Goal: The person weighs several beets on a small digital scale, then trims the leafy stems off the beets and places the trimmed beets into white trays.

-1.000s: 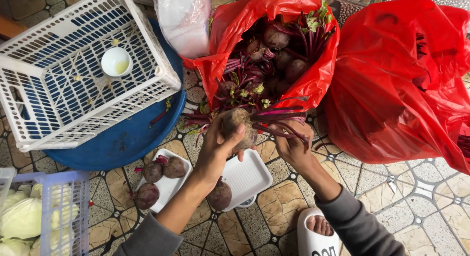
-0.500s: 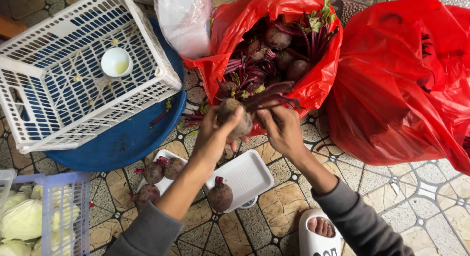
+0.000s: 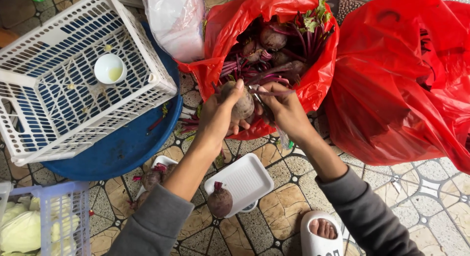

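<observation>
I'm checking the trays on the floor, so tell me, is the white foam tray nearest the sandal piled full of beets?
No, the white foam tray holds just one beet at its near edge, and the rest of its surface is bare.

Both arms wear long grey sleeves of a soft, plain knit: the left sleeve at the lower middle of the frame, the right sleeve at the lower right. Each cuff stops at the wrist, leaving the left hand and right hand bare. A white slipper with an open toe shows at the bottom edge, toes uncovered.
</observation>
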